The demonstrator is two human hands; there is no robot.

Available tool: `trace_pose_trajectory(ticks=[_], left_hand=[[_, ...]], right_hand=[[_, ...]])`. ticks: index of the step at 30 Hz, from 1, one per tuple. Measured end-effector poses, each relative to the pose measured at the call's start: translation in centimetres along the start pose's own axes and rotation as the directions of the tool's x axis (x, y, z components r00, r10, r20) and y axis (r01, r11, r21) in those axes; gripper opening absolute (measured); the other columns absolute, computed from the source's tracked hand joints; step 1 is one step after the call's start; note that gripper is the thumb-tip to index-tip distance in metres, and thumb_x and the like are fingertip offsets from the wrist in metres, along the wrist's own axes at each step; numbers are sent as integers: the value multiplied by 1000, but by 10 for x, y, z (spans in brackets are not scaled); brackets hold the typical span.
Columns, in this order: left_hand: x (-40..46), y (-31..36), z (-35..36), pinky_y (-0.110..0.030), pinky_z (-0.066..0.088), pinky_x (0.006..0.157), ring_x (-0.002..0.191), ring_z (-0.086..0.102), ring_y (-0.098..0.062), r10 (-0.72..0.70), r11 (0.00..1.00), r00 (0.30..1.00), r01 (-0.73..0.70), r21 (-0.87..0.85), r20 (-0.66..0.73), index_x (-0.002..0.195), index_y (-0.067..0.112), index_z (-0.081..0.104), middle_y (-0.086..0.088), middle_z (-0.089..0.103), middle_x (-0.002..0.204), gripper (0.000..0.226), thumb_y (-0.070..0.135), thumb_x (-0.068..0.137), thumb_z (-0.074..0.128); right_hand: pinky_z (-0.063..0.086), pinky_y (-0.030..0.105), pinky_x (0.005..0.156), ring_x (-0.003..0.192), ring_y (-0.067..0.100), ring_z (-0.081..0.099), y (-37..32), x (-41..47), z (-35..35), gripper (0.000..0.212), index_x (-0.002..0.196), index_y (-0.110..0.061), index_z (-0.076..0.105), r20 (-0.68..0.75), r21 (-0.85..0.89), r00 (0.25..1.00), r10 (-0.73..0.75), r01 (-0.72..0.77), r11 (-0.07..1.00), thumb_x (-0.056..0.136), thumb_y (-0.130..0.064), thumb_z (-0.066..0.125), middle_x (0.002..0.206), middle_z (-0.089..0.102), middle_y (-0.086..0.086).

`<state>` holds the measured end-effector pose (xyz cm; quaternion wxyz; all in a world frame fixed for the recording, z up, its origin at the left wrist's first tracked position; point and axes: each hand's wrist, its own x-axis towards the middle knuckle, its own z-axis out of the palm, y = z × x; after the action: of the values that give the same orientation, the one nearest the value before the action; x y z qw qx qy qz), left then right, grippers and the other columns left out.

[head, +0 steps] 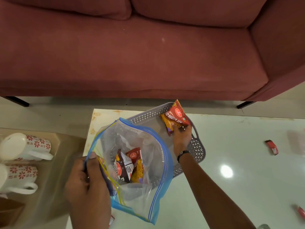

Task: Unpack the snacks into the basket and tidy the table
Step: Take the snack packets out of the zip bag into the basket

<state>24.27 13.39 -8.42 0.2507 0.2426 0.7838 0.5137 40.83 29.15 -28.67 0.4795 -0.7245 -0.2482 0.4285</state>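
Observation:
A clear zip bag with a blue rim (153,156) stands open over the near part of the grey perforated basket (196,146). My left hand (87,184) pinches the bag's rim at its left side. Inside the bag lie a brown-and-white peanut packet (123,167) and a red-and-yellow snack packet (137,166). My right hand (181,134) grips another red-and-orange snack packet (175,117), holding it tilted over the basket's far right corner.
The white glossy table (239,162) carries a small red wrapper (272,147) at right and another red item (301,214) at the lower right edge. Two white floral mugs (24,146) lie on a lower surface at left. A maroon sofa (148,55) stands beyond the table.

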Motion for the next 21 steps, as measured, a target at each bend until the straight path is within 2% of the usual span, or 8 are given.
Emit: trace_pose_trajectory(ticks=[4, 6, 8, 11, 14, 16, 18, 21], left_hand=[[-4, -1, 2, -14, 38, 40, 30, 45, -10, -9, 1000, 1000, 9, 2, 4, 57, 12, 43, -9, 50, 36, 47, 42, 92, 42], [-7, 3, 3, -25, 41, 45, 37, 46, -16, -20, 1000, 1000, 20, 7, 15, 58, 16, 45, -7, 48, 38, 42, 47, 87, 40], [-10, 5, 5, -28, 40, 46, 44, 48, -24, 5, 999, 1000, -6, 36, 13, 61, 18, 46, -11, 51, 48, 38, 45, 87, 39], [-15, 10, 7, -28, 40, 47, 48, 49, -27, 62, 995, 998, -64, 72, 24, 63, 18, 44, -9, 50, 50, 33, 37, 89, 39], [-20, 12, 9, -31, 41, 48, 48, 48, -29, 65, 995, 997, -67, 77, 34, 66, 17, 43, -10, 49, 51, 33, 28, 97, 42], [-25, 13, 9, -38, 42, 49, 49, 49, -33, 60, 996, 998, -62, 71, 30, 67, 12, 44, -14, 49, 52, 32, 23, 97, 43], [-31, 13, 8, -40, 42, 49, 50, 50, -35, 71, 994, 997, -72, 77, 22, 70, 7, 46, -17, 49, 52, 31, 21, 97, 43], [-40, 9, 4, -18, 40, 44, 44, 50, -15, 104, 991, 995, -104, 78, 5, 71, 10, 47, -4, 50, 49, 29, 23, 97, 43]], right_hand=[[52, 8, 68, 96, 15, 62, -8, -13, -17, 49, 120, -5, 54, -1, 15, 999, 34, -34, 999, 76, -6, 76, 118, 66, 11], [54, 18, 79, 100, 19, 62, -15, -31, -33, 47, 118, -3, 55, 12, -9, 995, 97, -97, 995, 76, -3, 75, 117, 65, 11], [50, 18, 75, 97, 20, 59, -32, -56, -51, 34, 110, -5, 57, 23, -46, 994, 108, -106, 993, 79, -2, 72, 110, 64, 10], [51, 17, 74, 94, 15, 64, -89, -104, -84, 21, 100, -12, 63, 178, -21, 981, -79, 84, 996, 81, -10, 71, 105, 69, 4], [50, 8, 69, 84, 1, 69, -160, -152, -103, 10, 89, -25, 68, 472, -47, 808, -354, 424, 905, 80, -23, 72, 91, 73, -11], [48, 6, 66, 74, 0, 68, -183, -172, -91, 7, 82, -23, 69, 666, -99, 667, -335, 523, 846, 80, -18, 72, 81, 73, -12], [51, 20, 70, 78, 8, 68, -178, -179, -64, 6, 84, -18, 71, 802, -345, 572, -170, 676, 651, 83, -13, 67, 82, 73, -6], [48, 33, 84, 102, 28, 62, -142, -176, -20, 18, 104, -9, 64, 808, -586, 585, 71, 783, 210, 91, -17, 55, 107, 68, 12]])
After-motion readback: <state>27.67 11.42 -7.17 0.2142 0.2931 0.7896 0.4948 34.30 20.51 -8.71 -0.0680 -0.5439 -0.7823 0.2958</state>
